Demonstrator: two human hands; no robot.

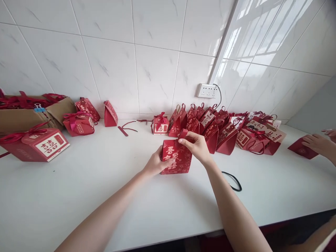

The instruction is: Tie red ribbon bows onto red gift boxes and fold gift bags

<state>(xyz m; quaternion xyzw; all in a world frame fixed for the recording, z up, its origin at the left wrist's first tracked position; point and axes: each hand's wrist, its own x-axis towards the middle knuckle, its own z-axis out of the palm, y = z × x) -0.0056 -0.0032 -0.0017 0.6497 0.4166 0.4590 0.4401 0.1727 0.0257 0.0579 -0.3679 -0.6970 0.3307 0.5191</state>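
Note:
In front of me a red paper gift box with white lettering rests on the white table. My left hand grips it from the left side, thumb across its printed front. At the top, my right hand pinches a small red strap between thumb and fingers, above the box's upper edge. The underside and far side of the box are hidden. Just behind my right hand stand rows of similar red gift boxes, many with loop handles.
A cardboard carton of red ribbons and more gift boxes stand left. A black cord loop lies right of my forearm. Another person's hand holds a red packet at far right. A power strip hangs on the tiled wall.

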